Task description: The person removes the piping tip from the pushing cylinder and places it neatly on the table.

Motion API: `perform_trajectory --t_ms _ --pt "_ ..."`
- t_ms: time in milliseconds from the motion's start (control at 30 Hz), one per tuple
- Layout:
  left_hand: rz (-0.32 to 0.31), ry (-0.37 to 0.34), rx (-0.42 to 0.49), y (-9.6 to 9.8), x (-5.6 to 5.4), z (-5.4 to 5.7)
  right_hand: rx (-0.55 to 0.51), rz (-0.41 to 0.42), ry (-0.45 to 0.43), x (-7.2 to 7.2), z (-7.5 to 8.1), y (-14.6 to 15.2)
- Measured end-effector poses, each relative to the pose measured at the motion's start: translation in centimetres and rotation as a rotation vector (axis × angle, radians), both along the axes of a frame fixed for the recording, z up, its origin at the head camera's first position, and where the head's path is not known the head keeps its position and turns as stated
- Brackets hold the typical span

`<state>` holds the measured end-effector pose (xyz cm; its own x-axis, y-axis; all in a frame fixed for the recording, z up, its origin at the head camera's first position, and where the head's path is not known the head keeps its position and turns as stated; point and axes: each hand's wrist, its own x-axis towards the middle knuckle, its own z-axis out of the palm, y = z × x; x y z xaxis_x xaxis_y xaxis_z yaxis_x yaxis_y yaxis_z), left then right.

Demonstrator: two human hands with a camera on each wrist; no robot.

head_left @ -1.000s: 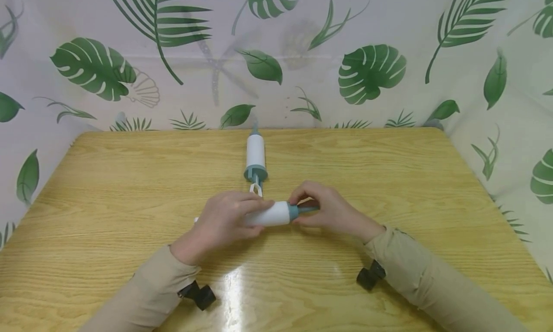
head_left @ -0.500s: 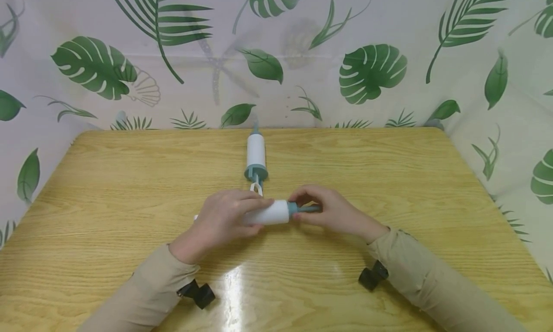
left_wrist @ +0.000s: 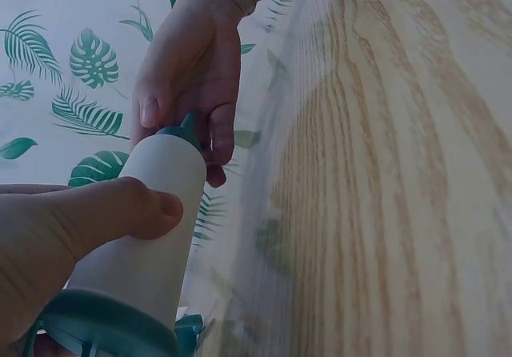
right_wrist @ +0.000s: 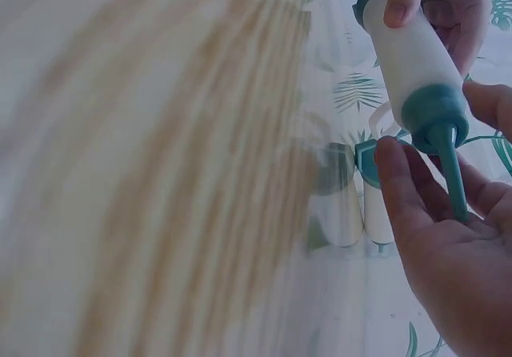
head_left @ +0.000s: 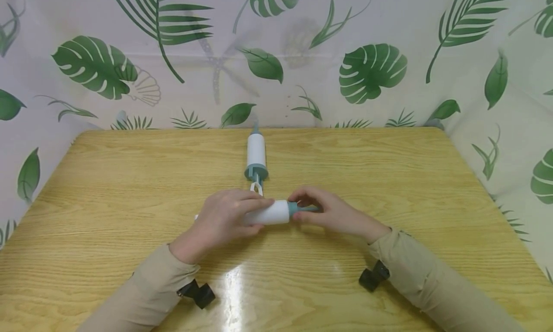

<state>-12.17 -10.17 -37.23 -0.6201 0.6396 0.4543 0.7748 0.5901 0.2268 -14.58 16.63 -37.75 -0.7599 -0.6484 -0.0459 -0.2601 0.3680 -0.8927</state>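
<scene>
A syringe-like dispenser with a white barrel (head_left: 274, 213) lies sideways between my hands. My left hand (head_left: 222, 217) grips the barrel from above, its thumb (left_wrist: 148, 209) along the white side in the left wrist view. A teal flange (left_wrist: 108, 325) shows at the near end there. My right hand (head_left: 334, 212) has thumb and fingers on either side of the teal nozzle cap (right_wrist: 434, 113), with the thin spout (right_wrist: 454, 173) pointing into the palm. Most of the plunger end is hidden behind my left hand in the head view.
A second, similar dispenser (head_left: 256, 149) lies just beyond my hands, nozzle toward the back, its white loop handle (head_left: 256, 188) close to my left fingers. The wooden table (head_left: 389, 178) meets a leaf-printed cloth (head_left: 311, 92) at the back and sides.
My right hand has shifted very slightly to the right and its fingers have moved a little about the nozzle cap. My left hand and the second dispenser stay put.
</scene>
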Motion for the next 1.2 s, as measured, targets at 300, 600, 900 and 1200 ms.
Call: perform_trajectory --t_ms 300,600,900,1200 --pt "-0.01 -0.001 0.0 -0.01 -0.14 0.0 -0.014 -0.021 -0.03 0.15 0.29 -0.25" --pt "-0.013 -0.006 -0.011 -0.07 -0.16 -0.16 -0.002 -0.007 -0.022 -0.05 -0.1 -0.11" --pt "-0.014 -0.007 -0.004 -0.16 -0.15 -0.29 0.044 -0.033 -0.07 0.2 0.04 -0.1" --pt "-0.015 -0.002 -0.004 -0.23 -0.11 -0.34 0.014 -0.022 -0.058 0.04 -0.03 -0.04"
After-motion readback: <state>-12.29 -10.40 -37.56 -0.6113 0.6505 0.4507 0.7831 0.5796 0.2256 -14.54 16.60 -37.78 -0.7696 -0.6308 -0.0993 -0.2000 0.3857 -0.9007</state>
